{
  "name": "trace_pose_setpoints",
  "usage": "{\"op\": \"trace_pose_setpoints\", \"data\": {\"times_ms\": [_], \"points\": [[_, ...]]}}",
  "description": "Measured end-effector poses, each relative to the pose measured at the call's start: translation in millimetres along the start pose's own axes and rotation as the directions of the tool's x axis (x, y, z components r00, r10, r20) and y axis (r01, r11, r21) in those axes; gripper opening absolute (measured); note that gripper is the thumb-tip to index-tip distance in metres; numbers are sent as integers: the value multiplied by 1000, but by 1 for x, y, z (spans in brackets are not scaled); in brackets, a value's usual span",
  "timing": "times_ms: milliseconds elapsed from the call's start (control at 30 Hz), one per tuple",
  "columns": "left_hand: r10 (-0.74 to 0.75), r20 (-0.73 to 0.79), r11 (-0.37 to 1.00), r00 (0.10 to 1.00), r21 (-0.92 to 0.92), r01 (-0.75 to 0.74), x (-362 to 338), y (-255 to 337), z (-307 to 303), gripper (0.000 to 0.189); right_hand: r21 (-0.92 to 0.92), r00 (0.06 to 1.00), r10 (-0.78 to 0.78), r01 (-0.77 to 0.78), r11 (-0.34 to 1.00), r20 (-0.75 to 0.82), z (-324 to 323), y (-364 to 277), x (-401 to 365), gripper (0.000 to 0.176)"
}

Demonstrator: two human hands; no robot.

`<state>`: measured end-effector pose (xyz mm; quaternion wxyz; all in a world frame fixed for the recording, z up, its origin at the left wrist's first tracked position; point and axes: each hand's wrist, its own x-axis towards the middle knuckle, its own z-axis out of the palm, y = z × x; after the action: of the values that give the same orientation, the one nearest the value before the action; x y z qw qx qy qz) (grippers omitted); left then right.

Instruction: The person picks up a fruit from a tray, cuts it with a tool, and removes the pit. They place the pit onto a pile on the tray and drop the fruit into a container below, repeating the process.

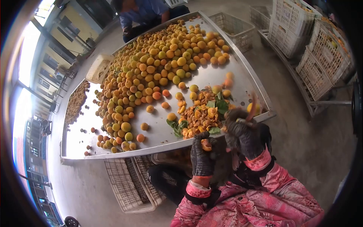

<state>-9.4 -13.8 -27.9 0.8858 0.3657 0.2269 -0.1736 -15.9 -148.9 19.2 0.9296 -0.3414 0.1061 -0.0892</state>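
Metal tray (242, 75) held loose apricots (159, 64).
Left hand (202, 157) gripped 1 apricot piece (206, 145); right hand (245, 138) blurred, grip unreadable.

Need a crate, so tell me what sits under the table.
White crates show below the table edge, beside the left hand gripping an apricot. The table hides anything farther under.

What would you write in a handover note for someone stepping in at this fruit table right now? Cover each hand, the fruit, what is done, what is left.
Left hand: gloved, shut on an orange fruit piece at the near edge of the table.
Right hand: gloved, blurred, grip unclear.
Done: a heap of split fruit with leaves lies just ahead.
Left: the whole fruit spread across the far side.
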Motion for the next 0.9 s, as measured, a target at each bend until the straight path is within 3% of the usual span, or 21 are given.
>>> {"op": "trace_pose_setpoints", "data": {"times_ms": [67,100,167,200,233,267,333,367,400,433,467,533,567,633,667,700,733,767,833,867,900], "points": [[81,-16,995,997,58,-80,5,-3,-7,30,-504,974,177,-84,859,139,-6,-2,-3,35],[93,-9,992,996,83,-92,8,-3,-12,31,-694,956,199,8,720,216,-9,0,-4,40],[109,3,988,994,106,-108,10,-4,-18,32,-666,933,227,19,746,281,-12,10,-9,43],[290,94,851,952,431,-302,-1,1,-6,28,-638,905,255,24,770,341,-14,15,-10,46],[418,238,575,877,678,-458,-7,4,0,26,-671,888,224,119,731,402,-16,17,-10,49],[420,238,575,876,677,-459,-1,-1,-10,26,-671,887,225,120,731,404,-17,20,-8,49],[272,110,920,956,262,-292,16,-13,-32,27,-665,791,146,381,642,594,-20,25,-4,50],[272,113,920,956,261,-293,16,-14,-35,27,-665,791,144,384,640,595,-21,26,-3,50],[515,355,450,781,663,-598,11,-8,-32,38,-656,814,165,310,688,557,-22,26,-2,50],[507,662,-235,552,723,-650,9,-4,-30,51,-642,834,189,233,731,518,-22,26,-2,50],[507,663,-234,551,721,-652,10,-4,-33,51,-643,834,188,235,729,518,-24,25,-1,50],[456,719,-405,525,693,-597,13,-4,-37,70,-796,839,294,239,556,457,-27,22,1,53],[456,720,-404,523,691,-600,12,-3,-37,70,-797,840,292,241,554,457,-30,23,1,53],[418,628,-248,656,774,-582,1,2,-27,75,-778,839,213,327,536,500,-35,27,1,54],[421,629,-249,654,773,-583,4,0,-28,75,-778,838,212,331,535,503,-35,26,2,54],[379,422,346,823,760,-550,7,-3,-30,76,-790,822,181,421,446,539,-34,24,2,54],[192,270,818,943,487,-306,9,-5,-31,78,-791,802,154,502,349,577,-34,22,3,55],[194,271,818,943,485,-308,9,-5,-32,78,-791,801,154,504,347,579,-37,24,4,55],[28,166,778,986,615,-126,1,3,-26,82,-750,789,55,556,359,612,-45,33,5,55],[32,165,780,986,613,-128,3,4,-26,82,-748,786,58,559,358,615,-45,34,6,55],[-57,132,876,990,483,-14,4,4,-26,83,-783,833,111,451,429,541,-45,35,6,53]]}}
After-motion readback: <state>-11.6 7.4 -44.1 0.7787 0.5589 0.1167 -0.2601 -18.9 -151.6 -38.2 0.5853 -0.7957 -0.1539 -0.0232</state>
